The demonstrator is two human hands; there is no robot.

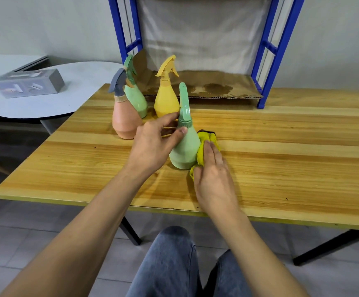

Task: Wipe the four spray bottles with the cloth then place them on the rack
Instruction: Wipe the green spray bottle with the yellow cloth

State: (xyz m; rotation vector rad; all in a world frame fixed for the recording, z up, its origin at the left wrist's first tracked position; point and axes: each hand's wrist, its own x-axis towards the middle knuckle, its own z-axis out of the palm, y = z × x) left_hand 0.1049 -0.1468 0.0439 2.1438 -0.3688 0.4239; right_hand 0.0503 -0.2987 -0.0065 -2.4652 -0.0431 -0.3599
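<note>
A mint green spray bottle (pixel 185 148) stands on the wooden table (pixel 281 163), tilted slightly. My left hand (pixel 153 144) grips its neck and shoulder. My right hand (pixel 214 174) presses a yellow cloth (pixel 206 139) against the bottle's right side. Behind them stand three more bottles: a pink one with a grey nozzle (pixel 124 121), a second green one (pixel 136 97) and a yellow one (pixel 166 97). The blue rack (pixel 279 50) stands at the back of the table, its lowest shelf lined with stained cardboard (pixel 217 86).
A round white table (pixel 45 101) to the left carries a grey box (pixel 29 82). The wooden table's front edge runs just above my knees (pixel 174 254). Black table legs and a tiled floor lie below.
</note>
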